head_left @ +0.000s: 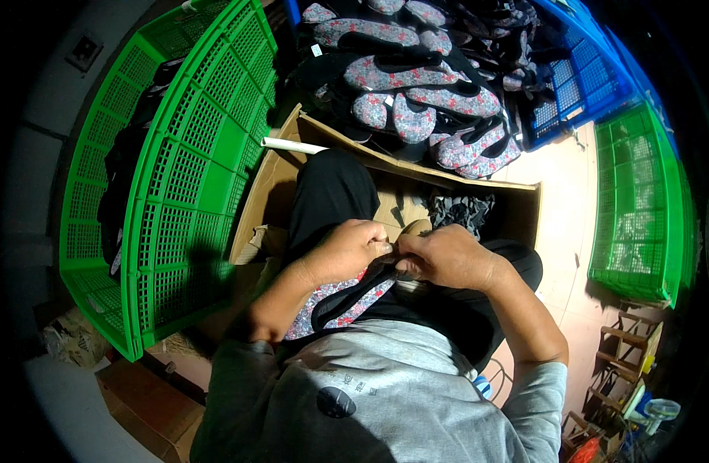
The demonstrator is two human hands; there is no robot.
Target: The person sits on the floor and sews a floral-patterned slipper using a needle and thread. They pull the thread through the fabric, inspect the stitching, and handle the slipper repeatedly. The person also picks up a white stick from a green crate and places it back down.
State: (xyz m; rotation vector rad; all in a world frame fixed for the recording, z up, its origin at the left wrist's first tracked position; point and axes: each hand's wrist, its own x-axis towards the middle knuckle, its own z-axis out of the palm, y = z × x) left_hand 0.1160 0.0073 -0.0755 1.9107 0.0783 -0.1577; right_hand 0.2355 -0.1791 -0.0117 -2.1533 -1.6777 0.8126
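Observation:
Across my lap lies a floral cloth shoe upper [353, 302], grey with red flowers and a black lining. My left hand [347, 248] is closed at its far end, thumb and fingers pressed together. Right beside it, my right hand [451, 255] is closed in a pinch on the dark edge of the same upper. The knuckles hide exactly what the fingertips grip. Just past the right hand shows a tan, round-ended piece [416, 228], partly covered by that hand.
An open cardboard box [416, 174] stands around my knees, with dark patterned scraps [462, 212] inside. Beyond it, floral shoe uppers [405, 73] are heaped near a blue crate [586, 77]. Green crates stand left [189, 185] and right [636, 208]. A white tube [293, 145] juts over the box.

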